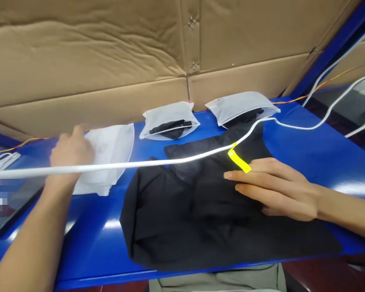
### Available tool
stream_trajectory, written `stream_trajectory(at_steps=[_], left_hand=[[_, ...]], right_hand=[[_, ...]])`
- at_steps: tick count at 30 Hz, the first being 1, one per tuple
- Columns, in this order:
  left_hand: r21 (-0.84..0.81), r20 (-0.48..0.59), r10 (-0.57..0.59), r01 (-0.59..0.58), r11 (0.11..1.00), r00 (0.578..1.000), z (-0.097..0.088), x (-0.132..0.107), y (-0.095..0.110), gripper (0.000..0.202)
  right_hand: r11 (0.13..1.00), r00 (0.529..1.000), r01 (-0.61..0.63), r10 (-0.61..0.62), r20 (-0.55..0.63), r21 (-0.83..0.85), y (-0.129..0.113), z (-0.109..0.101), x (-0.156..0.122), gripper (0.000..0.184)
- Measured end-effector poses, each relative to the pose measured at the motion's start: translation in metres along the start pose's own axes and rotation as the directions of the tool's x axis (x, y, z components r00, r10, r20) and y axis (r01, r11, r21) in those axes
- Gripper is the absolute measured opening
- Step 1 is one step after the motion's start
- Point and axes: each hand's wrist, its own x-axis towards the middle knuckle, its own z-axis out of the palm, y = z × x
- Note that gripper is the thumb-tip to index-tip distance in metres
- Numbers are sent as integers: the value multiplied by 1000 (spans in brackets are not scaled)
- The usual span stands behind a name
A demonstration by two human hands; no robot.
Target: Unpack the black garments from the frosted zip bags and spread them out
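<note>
A black garment lies partly folded across the table in front of me. Above its right part is my right hand, palm down with fingers stretched out, resting on or just over the cloth. My left hand, smeared by motion, is at the left edge of several flat white frosted bags; whether its fingers grip one is unclear. Two more frosted bags stand at the back with black cloth inside: a middle bag and a right bag.
A white cable with a yellow tag runs across the view in front of the garment. The blue table meets a cardboard-covered wall. A coiled white cord and a dark flat device are at the left.
</note>
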Motion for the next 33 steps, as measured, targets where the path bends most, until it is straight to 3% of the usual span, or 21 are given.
stream_trajectory(at_steps=[3, 8, 10, 13, 14, 16, 17, 20, 21, 22, 26, 30, 33], left_hand=[[56, -48, 13, -10, 998, 999, -3, -9, 9, 58], [138, -93, 209, -195, 971, 974, -4, -45, 51, 39], [181, -185, 448, -418, 890, 875, 0, -68, 69, 28], [-13, -182, 785, -800, 600, 592, 8, -106, 87, 17], [-128, -163, 839, -855, 503, 518, 11, -118, 91, 13], [-303, -188, 875, -874, 381, 446, 15, -136, 95, 22], [-342, -120, 875, -847, 407, 469, 17, -142, 96, 33], [-390, 91, 783, -702, 596, 615, 24, -147, 96, 67], [-402, 159, 748, -650, 645, 644, 27, -146, 96, 74], [-415, 222, 723, -608, 677, 654, 28, -144, 95, 79], [-448, 391, 678, -514, 731, 623, 31, -138, 94, 88], [-496, 439, 602, -379, 781, 667, 33, -137, 98, 83], [-658, 457, 559, -160, 736, 692, 35, -134, 100, 78]], right_hand=[[993, 994, 106, -106, -2, -59, -1, -3, 12, 32], [994, 993, 17, -29, 114, 105, 1, -4, 24, 49], [988, 984, -29, 1, 179, 151, 3, -4, 25, 58], [999, 978, -50, 45, 204, 21, 6, -2, 24, 60], [998, 980, -52, 58, 193, -36, 6, -1, 23, 58], [994, 984, -54, 69, 163, -97, 6, 0, 22, 54], [994, 987, -52, 66, 149, -95, 5, 0, 23, 51], [996, 988, -90, 86, 128, 25, 3, -1, 26, 54], [990, 986, -118, 106, 131, 82, 3, -2, 27, 57], [981, 982, -148, 130, 139, 127, 3, -2, 28, 58], [958, 963, -236, 208, 171, 165, 7, -1, 29, 53], [965, 968, -240, 229, 99, 110, 13, 2, 29, 47], [968, 970, -243, 242, 20, 66, 13, 1, 30, 39]])
